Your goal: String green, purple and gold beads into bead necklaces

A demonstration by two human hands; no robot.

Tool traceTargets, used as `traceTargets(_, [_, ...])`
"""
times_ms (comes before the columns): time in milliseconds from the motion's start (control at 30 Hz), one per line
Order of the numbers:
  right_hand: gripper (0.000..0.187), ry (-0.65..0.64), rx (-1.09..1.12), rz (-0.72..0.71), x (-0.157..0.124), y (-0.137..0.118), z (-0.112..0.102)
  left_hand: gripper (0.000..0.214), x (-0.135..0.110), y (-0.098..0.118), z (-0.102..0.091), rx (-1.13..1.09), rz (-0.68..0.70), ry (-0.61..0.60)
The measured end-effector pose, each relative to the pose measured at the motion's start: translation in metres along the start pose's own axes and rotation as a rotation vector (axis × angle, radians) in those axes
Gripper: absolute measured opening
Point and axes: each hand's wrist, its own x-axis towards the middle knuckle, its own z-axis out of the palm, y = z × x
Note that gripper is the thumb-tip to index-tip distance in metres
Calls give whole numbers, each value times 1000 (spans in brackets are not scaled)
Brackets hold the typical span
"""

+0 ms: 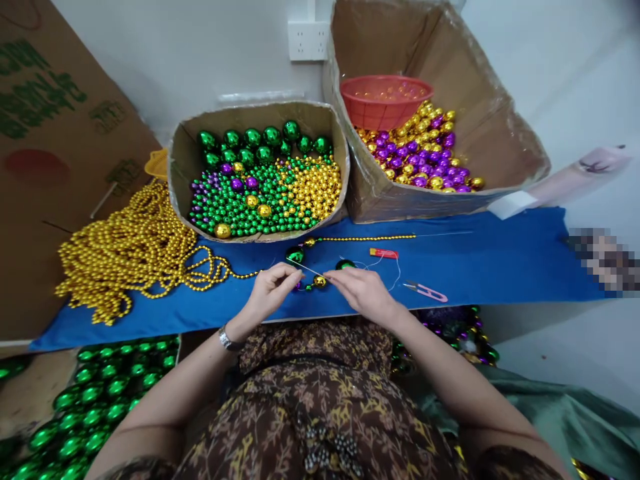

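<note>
Above the blue cloth, my left hand (274, 288) is closed in a pinch, and what it holds is hidden by the fingers. My right hand (361, 295) pinches one end of a thin, straight, whitish needle-like strand (311, 269). That strand slants up leftward past my left fingertips; whether it is a needle or taut thread I cannot tell. Just behind and between the hands lie strung beads: a large green bead (295, 255), a gold bead (320, 282) and small purple and green ones. Another large green bead (345, 265) sits behind my right fingers.
Pink thread snips (426, 292) and a red-and-yellow piece (384, 254) with white thread lie rightward. A gold bead strand (367, 238) stretches behind. Gold bead chains (130, 247) are heaped left. Two cardboard boxes (260, 238) (500, 133) hold loose beads, the right one also a red basket (383, 110).
</note>
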Motion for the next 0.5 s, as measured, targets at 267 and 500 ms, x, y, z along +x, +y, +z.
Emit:
traceTargets(267, [33,-445,-424,199,9,4,-8,28,-1,-45,-12,182,-133,123])
traceTargets(500, [31,-404,-340,175,30,-1,17,30,3,-50,-8,207,-127,68])
